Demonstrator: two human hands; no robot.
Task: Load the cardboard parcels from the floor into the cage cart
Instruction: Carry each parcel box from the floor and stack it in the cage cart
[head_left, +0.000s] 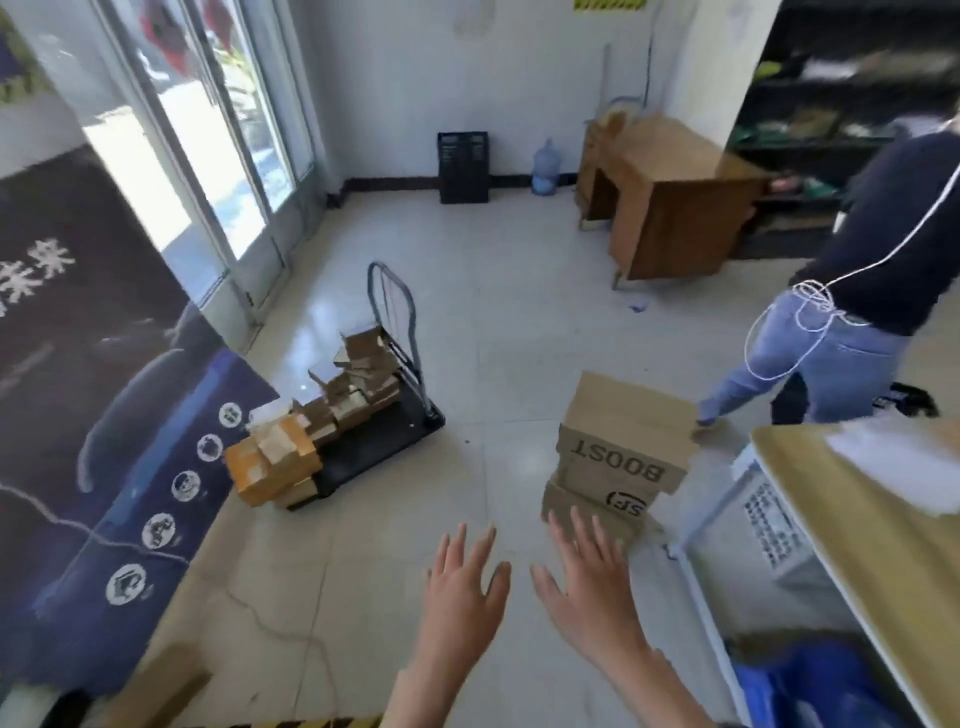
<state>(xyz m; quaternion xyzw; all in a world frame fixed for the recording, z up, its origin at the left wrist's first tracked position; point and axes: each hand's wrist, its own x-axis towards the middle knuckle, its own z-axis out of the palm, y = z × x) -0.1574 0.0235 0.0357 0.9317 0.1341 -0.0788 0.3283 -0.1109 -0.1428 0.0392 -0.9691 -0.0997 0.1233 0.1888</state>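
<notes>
a pale glossy tiled floor (493, 312) fills the room, with glass doors (208, 156) along the left. a cart (387, 447) near the doors carries small parcels (332, 410). a stack of cardboard parcels (618, 447) stands on the floor just beyond the left hand (462, 587) and right hand (587, 582), both spread wide and holding nothing.

One wide-angle view, worn at head height, looks forward and steeply down over the floor (509, 312), its edges bowed by the lens. The stack (621, 441) of parcels stands fairly near, right of the middle. The left hand (464, 587) and right hand (589, 584) lie nearer the lens than the stack, the cart (376, 452) left of it and farther, the back wall (415, 78) well beyond it.
</notes>
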